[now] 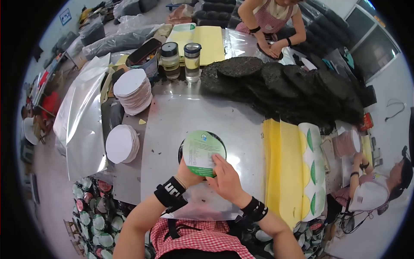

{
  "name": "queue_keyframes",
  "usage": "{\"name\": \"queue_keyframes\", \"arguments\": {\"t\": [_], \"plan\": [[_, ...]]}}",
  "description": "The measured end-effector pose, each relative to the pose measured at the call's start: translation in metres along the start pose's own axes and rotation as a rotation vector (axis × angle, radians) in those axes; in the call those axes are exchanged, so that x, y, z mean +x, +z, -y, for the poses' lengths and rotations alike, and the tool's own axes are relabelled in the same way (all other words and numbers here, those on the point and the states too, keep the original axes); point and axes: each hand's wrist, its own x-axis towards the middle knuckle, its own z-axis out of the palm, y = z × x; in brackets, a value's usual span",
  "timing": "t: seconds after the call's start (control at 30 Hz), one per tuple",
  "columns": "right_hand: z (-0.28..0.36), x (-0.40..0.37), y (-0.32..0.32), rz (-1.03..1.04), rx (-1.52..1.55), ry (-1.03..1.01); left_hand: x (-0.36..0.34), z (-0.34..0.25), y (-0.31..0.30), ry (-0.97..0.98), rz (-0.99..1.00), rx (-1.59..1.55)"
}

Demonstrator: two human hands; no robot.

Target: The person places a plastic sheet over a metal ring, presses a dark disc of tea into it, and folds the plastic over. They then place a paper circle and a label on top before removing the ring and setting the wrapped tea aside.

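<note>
A round green label [197, 151] with small print lies over a dark round disc [222, 144], whose black edge shows around it. My left hand [188, 173] grips the lower left edge of the label and disc, its fingers partly hidden beneath. On the lower right of the label rests my right hand [226, 178], fingers extended and touching its surface. Both are above the metal work surface [172, 116].
Stacks of white round papers [122, 143] stand at left. Yellow sheets [282, 168] and green-white label sheets [311, 172] lie at right. Dark discs [280, 82] pile up behind, near two bottles [192, 62]. Co-workers [274, 26] are at the back and right.
</note>
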Motion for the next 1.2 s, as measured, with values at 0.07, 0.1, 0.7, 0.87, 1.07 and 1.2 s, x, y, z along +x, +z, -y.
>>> {"name": "queue_keyframes", "arguments": {"t": [0.07, 0.1, 0.7, 0.87, 1.07, 1.2], "plan": [[0.015, 0.008, -0.009, 0.073, 0.001, 0.024, -0.008, 0.000, 0.002, -0.073, 0.068, -0.271], [0.022, 0.017, -0.025, 0.186, -0.021, 0.116, -0.009, -0.007, -0.016, -0.050, 0.142, 0.013], [-0.010, 0.056, 0.053, 0.400, -0.136, -0.065, -0.023, 0.020, -0.060, -0.553, -0.119, -0.360], [-0.007, 0.060, 0.051, 0.517, -0.114, 0.012, -0.010, -0.050, -0.084, -0.101, -0.247, -0.092], [-0.035, 0.048, 0.041, 0.224, 0.004, 0.062, -0.046, -0.076, -0.075, -0.190, -0.242, -0.060], [0.016, 0.028, 0.077, 0.359, 0.753, 0.197, -0.080, -0.081, -0.070, -0.287, -0.382, -0.040]]}}
